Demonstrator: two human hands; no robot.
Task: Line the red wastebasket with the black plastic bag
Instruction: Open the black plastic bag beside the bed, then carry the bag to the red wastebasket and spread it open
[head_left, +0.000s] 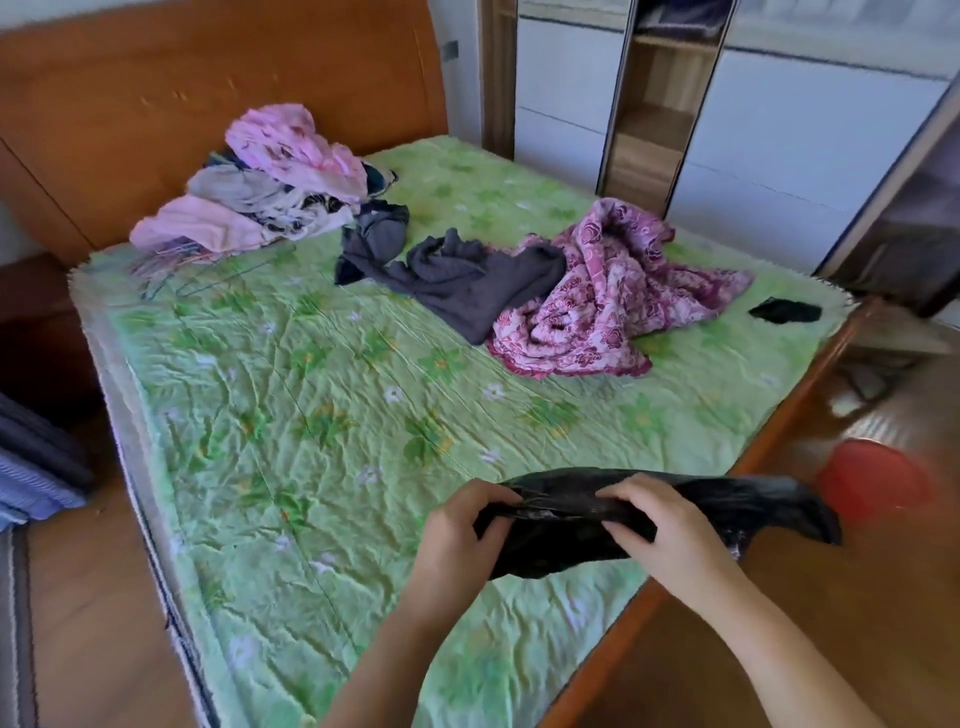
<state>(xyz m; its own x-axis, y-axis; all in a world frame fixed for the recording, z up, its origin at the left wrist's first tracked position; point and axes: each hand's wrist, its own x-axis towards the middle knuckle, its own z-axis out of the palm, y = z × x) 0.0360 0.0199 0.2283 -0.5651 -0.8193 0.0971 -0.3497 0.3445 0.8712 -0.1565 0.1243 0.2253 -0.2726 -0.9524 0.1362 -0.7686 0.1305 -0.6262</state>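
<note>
I hold a crumpled black plastic bag above the near right corner of the bed. My left hand pinches its left end and my right hand grips its top edge near the middle. A handle of the bag hangs to the right past the bed's edge. The red wastebasket stands on the wooden floor to the right of the bed, blurred, about a hand's width beyond the bag's hanging end.
The bed has a green floral sheet and a wooden frame. On it lie pink clothes, a dark grey garment, a purple floral quilt and a small black item. A wardrobe stands behind.
</note>
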